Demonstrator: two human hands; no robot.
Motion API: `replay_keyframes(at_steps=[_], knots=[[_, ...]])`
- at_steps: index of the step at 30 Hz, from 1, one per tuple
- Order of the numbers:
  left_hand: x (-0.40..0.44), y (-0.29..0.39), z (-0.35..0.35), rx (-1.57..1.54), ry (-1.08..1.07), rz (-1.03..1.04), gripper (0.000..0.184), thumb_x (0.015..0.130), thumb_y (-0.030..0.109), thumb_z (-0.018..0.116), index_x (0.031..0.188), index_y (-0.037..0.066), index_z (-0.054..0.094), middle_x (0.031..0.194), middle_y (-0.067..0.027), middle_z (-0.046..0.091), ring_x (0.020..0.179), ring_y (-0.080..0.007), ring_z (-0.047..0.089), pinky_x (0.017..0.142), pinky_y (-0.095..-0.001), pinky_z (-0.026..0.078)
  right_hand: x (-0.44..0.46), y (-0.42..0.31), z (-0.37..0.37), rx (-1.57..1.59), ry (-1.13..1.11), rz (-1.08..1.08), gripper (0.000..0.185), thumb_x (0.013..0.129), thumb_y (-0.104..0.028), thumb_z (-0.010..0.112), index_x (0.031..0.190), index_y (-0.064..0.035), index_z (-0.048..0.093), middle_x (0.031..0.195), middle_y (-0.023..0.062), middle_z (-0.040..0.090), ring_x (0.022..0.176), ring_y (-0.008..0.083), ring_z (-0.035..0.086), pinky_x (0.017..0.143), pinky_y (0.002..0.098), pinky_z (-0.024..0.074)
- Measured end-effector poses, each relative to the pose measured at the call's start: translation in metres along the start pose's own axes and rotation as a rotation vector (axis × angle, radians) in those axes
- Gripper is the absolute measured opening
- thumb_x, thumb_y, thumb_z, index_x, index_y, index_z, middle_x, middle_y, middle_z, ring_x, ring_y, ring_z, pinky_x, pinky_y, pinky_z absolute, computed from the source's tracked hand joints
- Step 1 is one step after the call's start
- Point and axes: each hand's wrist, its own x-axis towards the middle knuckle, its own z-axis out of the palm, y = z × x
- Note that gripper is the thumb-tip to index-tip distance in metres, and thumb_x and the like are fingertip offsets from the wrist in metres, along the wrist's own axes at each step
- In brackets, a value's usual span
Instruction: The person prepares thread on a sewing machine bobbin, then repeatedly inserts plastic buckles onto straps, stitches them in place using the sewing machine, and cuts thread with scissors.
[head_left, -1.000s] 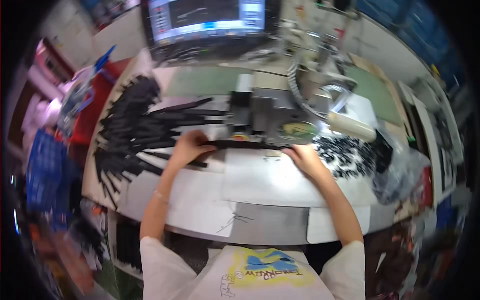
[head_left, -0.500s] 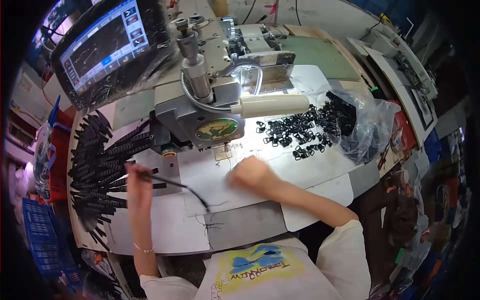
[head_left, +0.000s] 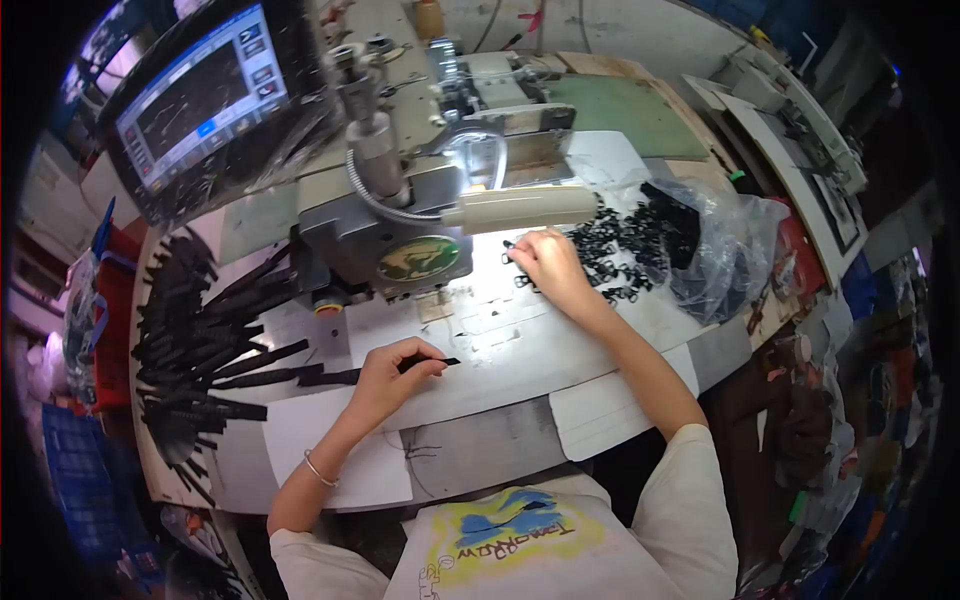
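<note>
My left hand pinches a black webbing strap above the white work surface. The strap's short end pokes out past my fingertips, and more of it trails left behind the hand. At the left edge of a pile of small black buckles, my right hand is closed at the fingertips. A small black buckle shows at those fingertips. Above and between my hands is the sewing machine head, with a green oval badge.
A heap of black straps covers the left side. A lit screen stands at the back left. The white lamp hangs low over the buckles. A clear plastic bag lies on the right.
My left hand has moved right, bringing the strap toward the middle of the table. My right hand has gone up and right to the buckle pile, where its fingertips have closed on a buckle.
</note>
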Motion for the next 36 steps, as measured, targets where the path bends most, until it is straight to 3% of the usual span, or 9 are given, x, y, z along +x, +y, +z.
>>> replay_keyframes(at_steps=[1,3,5,9,14,21,25,31,36], knots=[[0.007,-0.004,0.006,0.013,-0.014,-0.006,0.007,0.081,0.004,0.060,0.083,-0.002,0.062,0.075,-0.0040,0.062,0.069,-0.0087,0.057,0.062,-0.0209,0.043,-0.002,0.003,0.000,0.009,0.059,-0.080,0.017,0.074,-0.014,0.067,0.071,0.0016,0.061,0.063,0.0111,0.059,0.056,0.0236,0.057,0.056,0.0343,0.0448],[0.014,-0.009,0.008,0.033,-0.009,0.002,0.008,0.082,0.004,0.059,0.085,-0.003,0.059,0.073,-0.0040,0.062,0.068,-0.0084,0.057,0.062,-0.0204,0.043,-0.007,-0.017,-0.013,0.300,-0.004,0.184,0.012,0.077,-0.010,0.063,0.073,0.0011,0.061,0.063,0.0084,0.060,0.055,0.0152,0.058,0.055,0.0295,0.0462],[0.017,-0.014,0.012,-0.069,0.020,0.020,0.009,0.081,0.004,0.059,0.087,-0.003,0.058,0.072,-0.0040,0.061,0.068,-0.0080,0.056,0.062,-0.0200,0.043,-0.012,-0.013,-0.005,0.789,-0.122,0.269,0.010,0.079,-0.008,0.059,0.079,0.0015,0.062,0.066,0.0059,0.061,0.057,0.0095,0.057,0.053,0.0250,0.0479],[0.017,-0.010,0.014,-0.012,0.077,0.043,0.027,0.080,0.003,0.060,0.107,-0.003,0.057,0.073,-0.0041,0.062,0.071,-0.0087,0.058,0.067,-0.0194,0.043,-0.038,-0.048,-0.010,1.204,-0.479,0.564,0.015,0.083,-0.011,0.060,0.090,0.0020,0.061,0.071,0.0077,0.061,0.054,0.0111,0.057,0.047,0.0236,0.0495],[0.017,-0.033,0.014,0.100,0.167,0.046,0.010,0.073,0.007,0.068,0.081,0.001,0.069,0.076,-0.0078,0.066,0.068,-0.0153,0.059,0.066,-0.0242,0.043,-0.059,-0.074,0.016,1.404,-0.562,0.677,0.013,0.083,-0.012,0.061,0.082,0.0007,0.059,0.068,0.0068,0.060,0.055,0.0112,0.057,0.053,0.0279,0.0518],[0.016,-0.024,0.011,0.264,0.179,0.083,0.012,0.071,0.008,0.070,0.079,0.000,0.067,0.075,-0.0106,0.065,0.069,-0.0193,0.061,0.066,-0.0267,0.046,-0.060,-0.076,0.012,1.322,-0.618,0.488,0.012,0.078,-0.008,0.064,0.075,0.0020,0.057,0.069,0.0096,0.062,0.056,0.0127,0.060,0.052,0.0267,0.0534],[0.020,-0.025,0.009,0.257,0.166,0.174,0.012,0.071,0.008,0.068,0.081,0.001,0.068,0.073,-0.0098,0.064,0.067,-0.0192,0.060,0.063,-0.0276,0.045,-0.063,-0.066,0.010,1.266,-0.532,0.542,0.008,0.079,-0.001,0.059,0.077,0.0011,0.051,0.073,0.0144,0.063,0.060,0.0174,0.063,0.056,0.0305,0.0547],[0.021,-0.020,0.014,0.189,0.304,0.105,0.015,0.068,0.013,0.073,0.080,0.003,0.069,0.071,-0.0063,0.065,0.063,-0.0136,0.057,0.059,-0.0256,0.044,-0.068,-0.088,0.013,1.074,-0.302,0.465,0.012,0.080,0.001,0.058,0.071,0.0000,0.049,0.067,0.0064,0.060,0.058,0.0094,0.059,0.052,0.0212,0.0476],[0.019,-0.014,0.014,0.280,0.312,0.144,0.011,0.069,0.012,0.072,0.075,0.004,0.068,0.070,-0.0046,0.064,0.066,-0.0157,0.057,0.073,-0.0285,0.042,-0.073,-0.103,0.013,0.864,-0.246,0.416,0.010,0.080,-0.003,0.059,0.074,0.0007,0.052,0.065,0.0039,0.058,0.057,0.0068,0.056,0.052,0.0205,0.0455]])
